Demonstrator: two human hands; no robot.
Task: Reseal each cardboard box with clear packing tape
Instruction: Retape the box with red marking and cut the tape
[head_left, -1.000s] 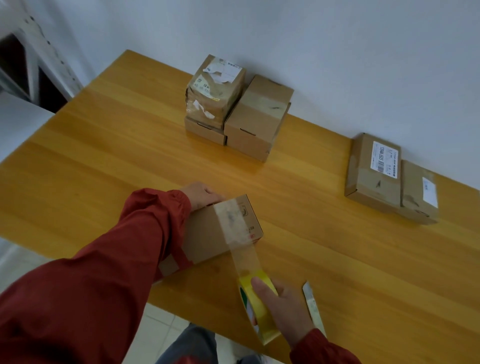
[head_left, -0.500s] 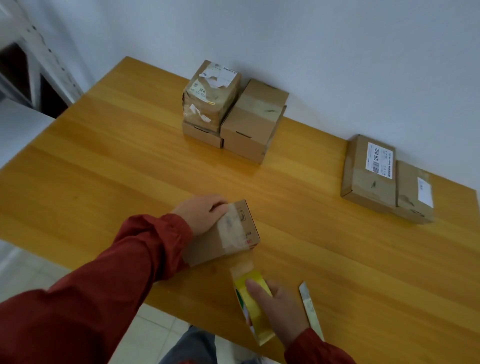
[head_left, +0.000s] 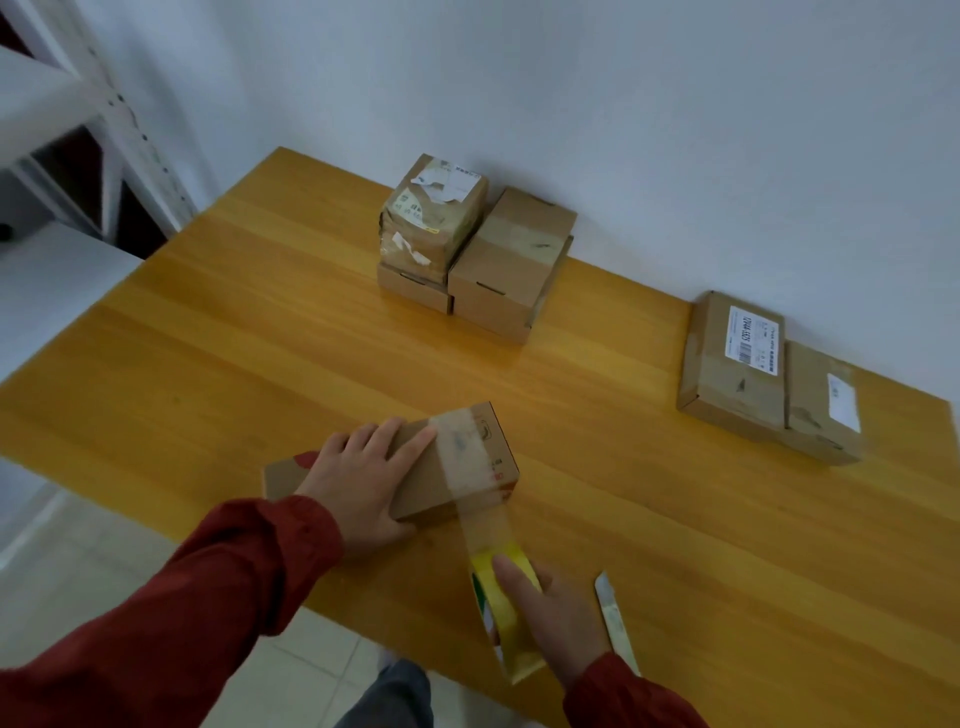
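Cardboard box (head_left: 415, 478) lies flat on the table (head_left: 675, 519) under the left hand (head_left: 358, 478), whose fingers (head_left: 410, 441) are stretched out straight and press on its top, their tips just touching the edge of the tape strip (head_left: 483, 525). The right hand (head_left: 550, 608) grips the tape roll (head_left: 511, 644), with its fingers curled around the yellow core and the index finger laid along it. The strip runs taut from beyond the left fingertips, over the top and down the near side to the roll. To finish this pass well, the left hand should keep the box pinned so the pull cannot drag it. The right hand should hold tension in line with the strip, then wrap it under the near edge without a twist, and the left fingers can smooth it flat. A pale narrow thing just beside the right fingers may be a cutter (head_left: 615, 623), though it is too blurred to be sure. Compared with half a second ago, the left hand has moved from the box's far end onto its top. The box has settled from a tilt to lying flat, and the strip between box and roll is longer.
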